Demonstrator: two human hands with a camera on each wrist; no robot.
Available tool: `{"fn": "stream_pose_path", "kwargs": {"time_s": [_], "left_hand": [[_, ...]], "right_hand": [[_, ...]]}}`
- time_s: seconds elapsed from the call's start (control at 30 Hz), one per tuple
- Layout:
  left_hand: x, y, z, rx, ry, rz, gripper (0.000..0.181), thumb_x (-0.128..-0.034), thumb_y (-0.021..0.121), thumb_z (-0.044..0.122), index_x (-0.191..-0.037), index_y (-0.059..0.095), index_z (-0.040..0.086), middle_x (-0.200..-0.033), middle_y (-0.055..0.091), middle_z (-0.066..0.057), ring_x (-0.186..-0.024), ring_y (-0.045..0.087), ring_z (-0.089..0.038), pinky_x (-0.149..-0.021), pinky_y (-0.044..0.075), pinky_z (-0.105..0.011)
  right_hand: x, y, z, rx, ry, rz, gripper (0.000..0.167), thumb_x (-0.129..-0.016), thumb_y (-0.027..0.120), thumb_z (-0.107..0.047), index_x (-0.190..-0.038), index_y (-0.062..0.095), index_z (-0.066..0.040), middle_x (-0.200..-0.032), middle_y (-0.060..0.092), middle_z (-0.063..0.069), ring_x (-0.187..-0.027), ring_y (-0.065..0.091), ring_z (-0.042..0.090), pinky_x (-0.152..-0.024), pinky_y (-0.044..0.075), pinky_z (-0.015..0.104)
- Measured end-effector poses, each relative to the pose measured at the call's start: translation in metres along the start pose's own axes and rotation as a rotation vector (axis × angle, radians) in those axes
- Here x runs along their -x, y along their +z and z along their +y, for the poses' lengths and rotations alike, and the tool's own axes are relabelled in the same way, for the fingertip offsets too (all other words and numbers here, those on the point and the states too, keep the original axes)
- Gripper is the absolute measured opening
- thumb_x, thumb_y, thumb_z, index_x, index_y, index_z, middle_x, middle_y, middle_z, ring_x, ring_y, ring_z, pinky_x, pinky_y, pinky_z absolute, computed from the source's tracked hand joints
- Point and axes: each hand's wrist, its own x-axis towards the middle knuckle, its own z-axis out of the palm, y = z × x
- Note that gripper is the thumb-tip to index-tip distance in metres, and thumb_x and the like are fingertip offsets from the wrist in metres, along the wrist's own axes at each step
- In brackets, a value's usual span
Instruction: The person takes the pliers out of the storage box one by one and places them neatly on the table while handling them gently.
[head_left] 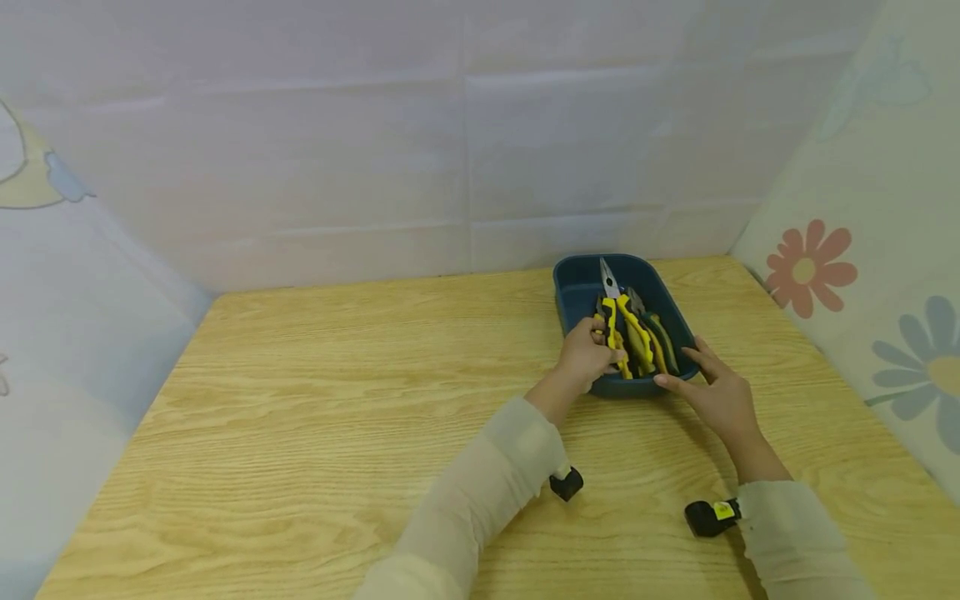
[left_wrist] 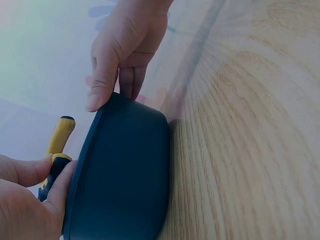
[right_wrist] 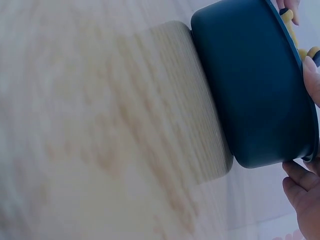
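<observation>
A dark blue bin (head_left: 628, 388) stands at the back right of the wooden table with several pliers inside. My left hand (head_left: 585, 354) reaches over its near left side and grips a handle of the long-nose pliers (head_left: 637, 329), whose handles are yellow and black; their pointed nose leans toward the bin's far wall. In the left wrist view a yellow handle (left_wrist: 61, 134) rises above the rim. My right hand (head_left: 720, 396) holds the bin's near right corner, thumb at the rim and fingers along the outer side. Beside the long-nose pliers lie pliers with green handles (head_left: 663, 342), partly overlapped.
The wooden table (head_left: 337, 400) extends left and forward of the bin. A pale wall covering (head_left: 375, 167) rises behind it, and a flower-printed one (head_left: 847, 208) stands along the right. Black wrist cameras (head_left: 566, 483) hang beneath both sleeves.
</observation>
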Motion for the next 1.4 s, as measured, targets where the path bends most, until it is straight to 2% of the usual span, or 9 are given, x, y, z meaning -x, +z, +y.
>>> {"fn": "stream_pose_path", "kwargs": {"time_s": [0.17, 0.33, 0.4, 0.57, 0.67, 0.83, 0.97, 1.2, 1.4], "left_hand": [[0.000, -0.002, -0.002, 0.056, 0.008, -0.022, 0.042, -0.0731, 0.063, -0.008, -0.110, 0.048, 0.006, -0.090, 0.048, -0.006, -0.079, 0.057, -0.025, -0.062, 0.051, -0.031], [0.001, -0.006, -0.004, 0.129, 0.013, -0.055, 0.041, -0.0737, 0.061, -0.011, -0.110, 0.047, 0.004, -0.090, 0.045, -0.007, -0.081, 0.057, -0.026, -0.065, 0.051, -0.034], [0.003, -0.008, -0.003, 0.147, 0.014, -0.064, 0.041, -0.0739, 0.060, -0.011, -0.110, 0.047, 0.003, -0.089, 0.045, -0.008, -0.081, 0.058, -0.026, -0.065, 0.051, -0.034], [0.007, -0.012, -0.002, 0.145, 0.025, -0.069, 0.041, -0.0749, 0.060, -0.010, -0.111, 0.046, 0.003, -0.089, 0.048, -0.008, -0.080, 0.057, -0.026, -0.065, 0.051, -0.034], [0.008, -0.016, -0.003, 0.152, 0.027, -0.075, 0.040, -0.0750, 0.061, -0.009, -0.111, 0.047, 0.004, -0.091, 0.049, -0.010, -0.079, 0.056, -0.026, -0.065, 0.051, -0.034], [0.009, -0.021, -0.003, 0.211, 0.019, -0.103, 0.039, -0.0753, 0.059, -0.011, -0.109, 0.046, 0.002, -0.098, 0.051, -0.018, -0.081, 0.056, -0.029, -0.067, 0.050, -0.036], [0.011, -0.025, -0.003, 0.222, 0.014, -0.106, 0.039, -0.0757, 0.058, -0.011, -0.110, 0.045, 0.001, -0.094, 0.050, -0.017, -0.081, 0.056, -0.028, -0.067, 0.051, -0.035], [0.012, -0.031, -0.005, 0.216, 0.015, -0.112, 0.043, -0.0755, 0.058, -0.012, -0.114, 0.044, 0.001, -0.091, 0.048, -0.011, -0.079, 0.056, -0.026, -0.067, 0.051, -0.033], [0.013, -0.035, -0.007, 0.228, 0.005, -0.113, 0.045, -0.0760, 0.058, -0.011, -0.116, 0.043, 0.001, -0.104, 0.046, -0.019, -0.081, 0.056, -0.026, -0.068, 0.051, -0.034]], "right_hand": [[-0.002, 0.003, 0.004, -0.011, 0.015, 0.019, 0.081, -0.076, 0.060, -0.047, -0.133, 0.029, 0.001, -0.142, 0.011, 0.007, -0.118, 0.025, 0.044, -0.085, 0.032, 0.057], [-0.006, 0.007, 0.013, -0.005, 0.025, 0.032, 0.080, -0.075, 0.061, -0.047, -0.134, 0.030, -0.003, -0.142, 0.011, 0.001, -0.119, 0.026, 0.040, -0.086, 0.033, 0.054], [-0.009, 0.008, 0.019, -0.014, 0.004, 0.023, 0.080, -0.076, 0.061, -0.046, -0.134, 0.028, -0.001, -0.142, 0.009, 0.003, -0.118, 0.024, 0.043, -0.085, 0.031, 0.057], [-0.022, 0.018, 0.050, 0.013, -0.014, 0.058, 0.081, -0.073, 0.062, -0.048, -0.135, 0.030, -0.006, -0.141, 0.009, -0.007, -0.119, 0.026, 0.041, -0.084, 0.033, 0.056], [-0.024, 0.020, 0.058, 0.019, -0.025, 0.071, 0.081, -0.073, 0.062, -0.049, -0.135, 0.030, -0.009, -0.140, 0.009, -0.011, -0.119, 0.027, 0.041, -0.084, 0.034, 0.055], [-0.013, 0.009, 0.030, -0.019, -0.015, 0.036, 0.080, -0.075, 0.061, -0.047, -0.134, 0.029, -0.004, -0.142, 0.009, -0.003, -0.119, 0.024, 0.043, -0.086, 0.031, 0.056], [-0.003, 0.002, 0.007, -0.018, 0.002, 0.025, 0.079, -0.076, 0.061, -0.044, -0.133, 0.029, -0.001, -0.142, 0.011, 0.005, -0.118, 0.025, 0.044, -0.087, 0.031, 0.055], [-0.002, 0.001, 0.005, -0.018, 0.001, 0.022, 0.078, -0.077, 0.061, -0.043, -0.133, 0.029, 0.001, -0.141, 0.011, 0.007, -0.117, 0.025, 0.045, -0.087, 0.031, 0.056], [-0.002, 0.003, 0.004, -0.060, 0.002, 0.012, 0.079, -0.077, 0.061, -0.043, -0.133, 0.028, 0.002, -0.141, 0.010, 0.009, -0.118, 0.022, 0.045, -0.088, 0.029, 0.056]]}}
